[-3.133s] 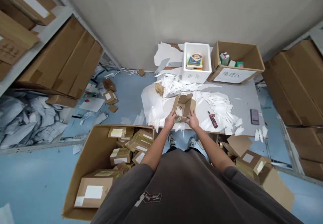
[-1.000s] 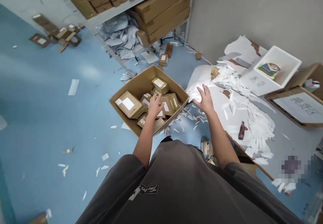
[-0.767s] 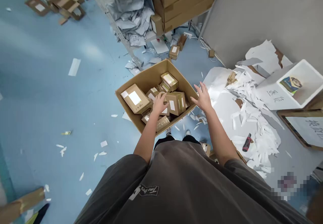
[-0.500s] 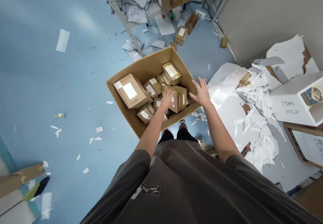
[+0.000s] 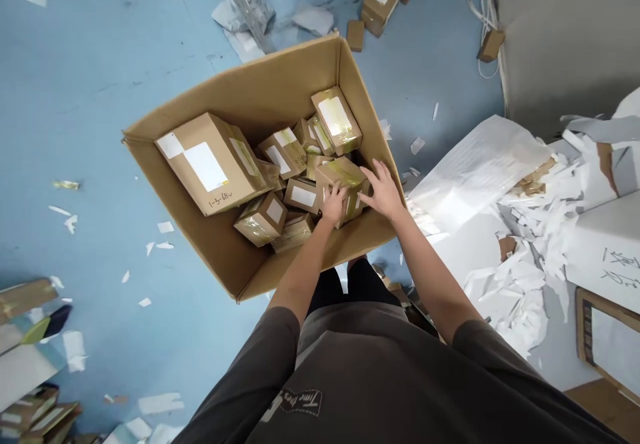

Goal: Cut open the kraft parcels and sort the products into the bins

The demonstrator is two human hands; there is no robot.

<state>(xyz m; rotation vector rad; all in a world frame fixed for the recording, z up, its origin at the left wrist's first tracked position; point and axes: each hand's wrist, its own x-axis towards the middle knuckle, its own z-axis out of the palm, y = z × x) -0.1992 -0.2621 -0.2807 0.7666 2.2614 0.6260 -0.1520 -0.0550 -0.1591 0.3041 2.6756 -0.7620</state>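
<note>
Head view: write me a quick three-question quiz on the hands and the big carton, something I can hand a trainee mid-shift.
1. Multiple choice: what is stuck on the upper face of the largest parcel in the big carton? (A) a white label, (B) a red ribbon, (C) a black bag.

2. True or false: the left hand is at a smaller parcel inside the big carton.

3. Fill in: the hand nearer the carton wall on the picture's right is the ____.

Key: 1. A. 2. True. 3. right hand.
</note>
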